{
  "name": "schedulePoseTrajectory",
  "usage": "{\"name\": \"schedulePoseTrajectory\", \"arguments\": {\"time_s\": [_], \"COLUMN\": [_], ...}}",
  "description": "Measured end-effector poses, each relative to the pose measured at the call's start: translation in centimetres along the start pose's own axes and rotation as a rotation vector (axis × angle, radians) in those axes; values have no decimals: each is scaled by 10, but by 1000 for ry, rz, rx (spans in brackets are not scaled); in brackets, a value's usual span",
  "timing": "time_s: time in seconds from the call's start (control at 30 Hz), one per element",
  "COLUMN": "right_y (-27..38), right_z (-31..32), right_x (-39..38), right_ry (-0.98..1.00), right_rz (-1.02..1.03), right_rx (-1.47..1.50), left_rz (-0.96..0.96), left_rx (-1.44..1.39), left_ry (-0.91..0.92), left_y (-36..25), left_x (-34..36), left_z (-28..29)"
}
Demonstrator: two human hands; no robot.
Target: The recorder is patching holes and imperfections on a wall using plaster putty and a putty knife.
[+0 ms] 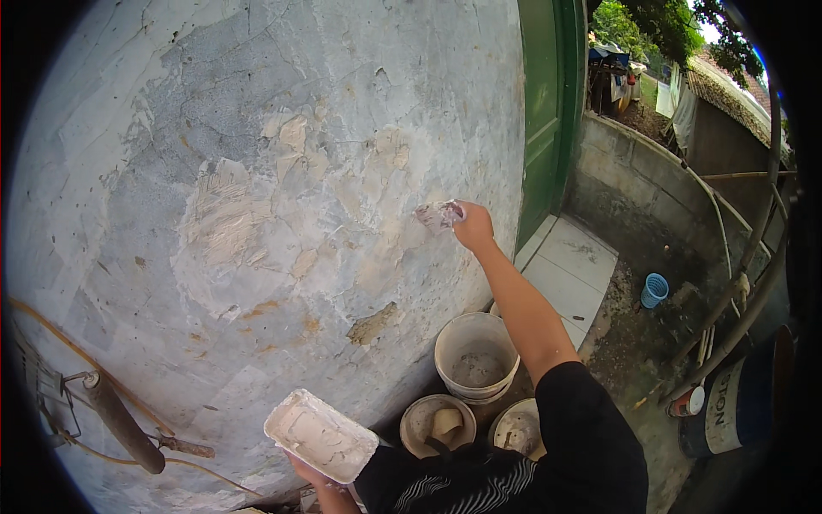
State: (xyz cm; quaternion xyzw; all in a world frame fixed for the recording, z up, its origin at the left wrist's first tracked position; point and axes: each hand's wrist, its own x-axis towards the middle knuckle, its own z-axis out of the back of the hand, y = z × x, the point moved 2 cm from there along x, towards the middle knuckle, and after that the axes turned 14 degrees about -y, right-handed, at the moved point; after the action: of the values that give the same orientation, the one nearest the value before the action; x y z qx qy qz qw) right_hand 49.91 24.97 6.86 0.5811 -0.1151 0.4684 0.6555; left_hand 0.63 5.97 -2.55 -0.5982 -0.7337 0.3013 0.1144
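My right hand [473, 228] is closed round a putty knife [438, 216] smeared with pale filler. Its blade lies at or against the worn grey-white wall [282, 77]; whether it touches I cannot tell. Patches of beige filler [224, 210] cover the wall to the left of the blade. Low in front of me, my left hand [312, 473] grips a rectangular tub [370, 445] from below, its fingers mostly hidden. Pale, creamy filler [317, 433] fills much of the tub, and its rim is crusted with the same stuff.
White buckets [438, 364] stand at the wall's foot beside my right arm. A green door [541, 120] is beyond the wall's right edge. A blue basket [654, 289] and a drum [728, 411] stand on the right. At the left is a bicycle-like frame [111, 420].
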Motion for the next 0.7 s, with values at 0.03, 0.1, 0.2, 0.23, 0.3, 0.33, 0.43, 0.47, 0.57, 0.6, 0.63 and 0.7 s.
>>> {"name": "schedulePoseTrajectory", "arguments": {"time_s": [0.03,0.1,0.2,0.23,0.3,0.33,0.43,0.47,0.57,0.6,0.63,0.7], "right_y": [-4,-16,1,3,-3,-3,11,10,10,12,11,24], "right_z": [2,12,27,35,29,24,-3,-10,-31,-35,-35,-41], "right_x": [7,10,14,14,10,7,-17,-26,-53,-65,-75,-99], "right_ry": [-117,-199,-317,-370,-373,-374,-239,-239,-164,-152,-147,-90], "right_rz": [-46,-108,-177,-185,-143,-101,-14,-15,-48,-24,-2,31], "right_rx": [35,36,-7,-66,-117,-161,-138,-139,-79,-84,-101,-84], "left_rz": [-21,-39,-74,-75,-53,-38,-40,-39,-57,-52,-34,-40], "left_rx": [16,33,66,85,57,29,9,9,42,37,34,30], "left_ry": [-29,-42,-53,-37,-57,-78,-86,-86,-37,-52,-60,-76], "left_y": [-2,-5,-12,-12,-9,-7,-9,-9,-8,-9,-6,-8], "left_x": [0,1,0,-2,-8,-10,-10,-8,-4,-5,-3,1], "left_z": [4,10,13,8,-3,-9,-13,-11,-6,-6,-8,-3]}}
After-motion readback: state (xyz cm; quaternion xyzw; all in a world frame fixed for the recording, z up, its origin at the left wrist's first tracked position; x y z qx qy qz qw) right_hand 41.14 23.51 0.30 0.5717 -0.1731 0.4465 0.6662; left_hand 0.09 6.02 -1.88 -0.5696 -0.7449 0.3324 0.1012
